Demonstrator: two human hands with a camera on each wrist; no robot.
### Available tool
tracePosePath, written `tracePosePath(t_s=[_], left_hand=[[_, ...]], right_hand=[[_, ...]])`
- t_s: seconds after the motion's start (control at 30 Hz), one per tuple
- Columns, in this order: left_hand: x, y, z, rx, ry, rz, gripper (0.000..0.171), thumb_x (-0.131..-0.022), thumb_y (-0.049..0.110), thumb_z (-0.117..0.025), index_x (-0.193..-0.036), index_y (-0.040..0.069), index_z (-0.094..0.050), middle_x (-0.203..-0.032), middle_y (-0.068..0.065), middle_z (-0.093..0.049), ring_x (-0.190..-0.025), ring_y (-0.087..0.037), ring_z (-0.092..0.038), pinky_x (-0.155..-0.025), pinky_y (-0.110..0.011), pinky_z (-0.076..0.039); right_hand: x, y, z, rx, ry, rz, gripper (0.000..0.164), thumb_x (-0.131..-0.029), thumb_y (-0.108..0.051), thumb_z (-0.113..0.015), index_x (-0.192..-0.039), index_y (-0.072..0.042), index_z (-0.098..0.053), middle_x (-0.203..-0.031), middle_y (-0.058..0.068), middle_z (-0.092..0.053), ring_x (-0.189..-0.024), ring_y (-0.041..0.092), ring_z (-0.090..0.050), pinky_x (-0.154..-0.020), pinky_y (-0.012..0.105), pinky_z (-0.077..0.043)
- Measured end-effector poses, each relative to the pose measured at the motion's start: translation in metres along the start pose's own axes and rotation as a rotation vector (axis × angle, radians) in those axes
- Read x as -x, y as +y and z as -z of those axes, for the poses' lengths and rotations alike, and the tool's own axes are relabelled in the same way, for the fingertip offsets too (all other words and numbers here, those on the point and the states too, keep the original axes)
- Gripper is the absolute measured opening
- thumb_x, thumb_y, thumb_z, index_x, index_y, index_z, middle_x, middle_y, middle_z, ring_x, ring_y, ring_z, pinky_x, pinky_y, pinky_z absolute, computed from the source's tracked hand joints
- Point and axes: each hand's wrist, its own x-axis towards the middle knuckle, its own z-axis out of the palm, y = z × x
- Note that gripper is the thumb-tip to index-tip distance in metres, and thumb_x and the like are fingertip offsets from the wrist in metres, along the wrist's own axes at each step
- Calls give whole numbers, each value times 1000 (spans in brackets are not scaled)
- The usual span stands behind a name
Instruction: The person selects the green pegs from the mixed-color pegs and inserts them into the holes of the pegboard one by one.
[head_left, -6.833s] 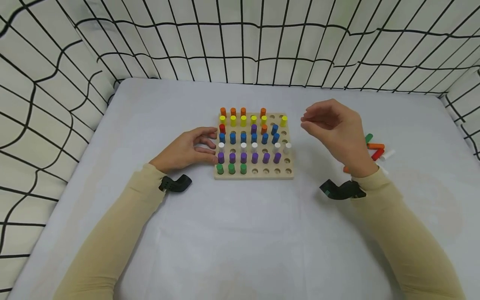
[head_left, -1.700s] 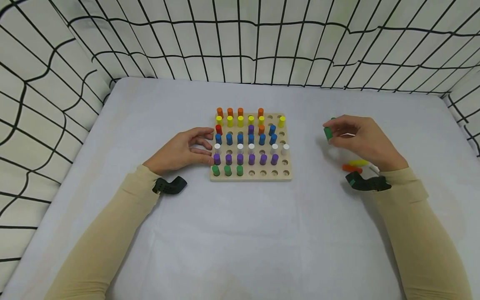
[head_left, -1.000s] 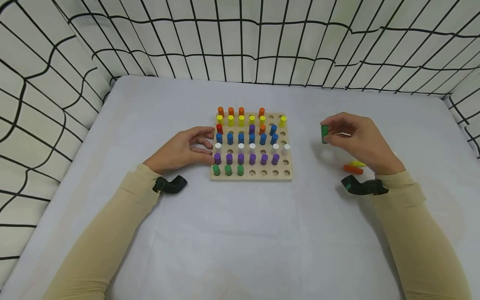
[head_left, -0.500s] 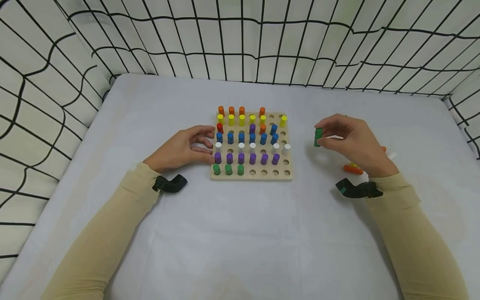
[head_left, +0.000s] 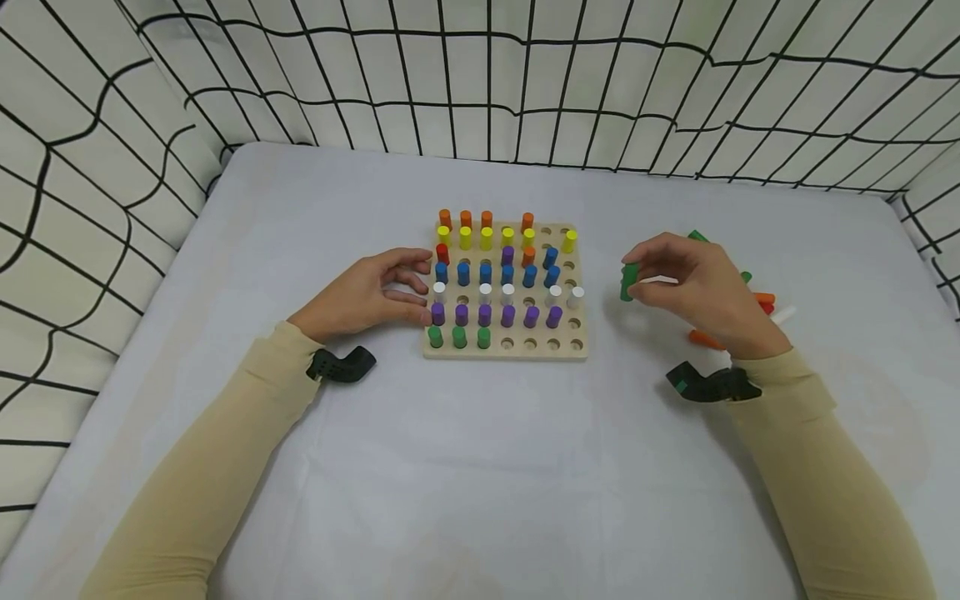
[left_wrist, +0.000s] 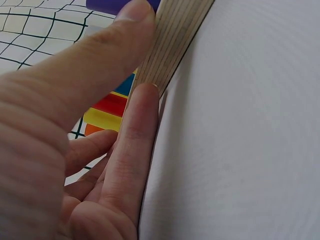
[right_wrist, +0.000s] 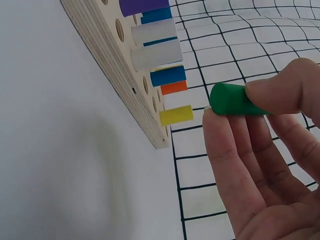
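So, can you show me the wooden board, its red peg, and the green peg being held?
Wooden board (head_left: 506, 354): head view, bare near edge.
Red peg (head_left: 442, 254): head view, its side.
Green peg (right_wrist: 235, 101): right wrist view, its side.

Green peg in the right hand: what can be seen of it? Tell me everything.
The green peg is a plain, smooth-looking cylinder, evenly coloured, with a flat round end. Its material cannot be told for sure. The right hand pinches it between thumb and fingers, which cover part of its side. In the head view it is nearly upright with a slight lean, held above the white table, to the right of the pegboard and apart from it.
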Motion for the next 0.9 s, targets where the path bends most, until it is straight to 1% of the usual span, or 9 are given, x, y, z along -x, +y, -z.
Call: tracePosePath(t_s=[0.13,0.37,0.67,0.9], left_hand=[[0,-1,0,2,-2,-2,86,-85,23,-87,-157,16,-39,-144,-6,-56,-120,-23,-69,-110,-36,-55],[0,-3,0,8,-2,-6,86,-85,24,-87,-157,16,-40,-144,-5,-56,-120,-22,-70,-110,-35,-56],[-1,-3,0,8,-5,-15,88,-84,22,-87,-157,15,-39,-145,-5,-54,-119,-22,-70,-109,-33,-56],[-1,-2,1,17,-12,-21,89,-85,21,-87,-158,14,-37,-145,-5,-54,-118,-22,-70,-107,-31,-57]], right_hand=[[1,-2,-3,-14,-10,2,30,-94,-14,-73,-124,-11,-68,-115,-3,-71,-109,9,-70,-86,16,-60],[3,-9,-9,-22,-10,20,28,-94,-13,-74,-122,-13,-68,-116,-2,-70,-109,10,-70,-86,17,-61],[5,-15,-17,-91,-22,55,30,-94,-8,-74,-123,-9,-68,-118,-2,-68,-110,10,-70,-87,19,-62],[7,-20,-24,-75,-22,70,28,-94,-9,-74,-122,-11,-68,-120,-1,-66,-110,12,-70,-88,19,-62]])
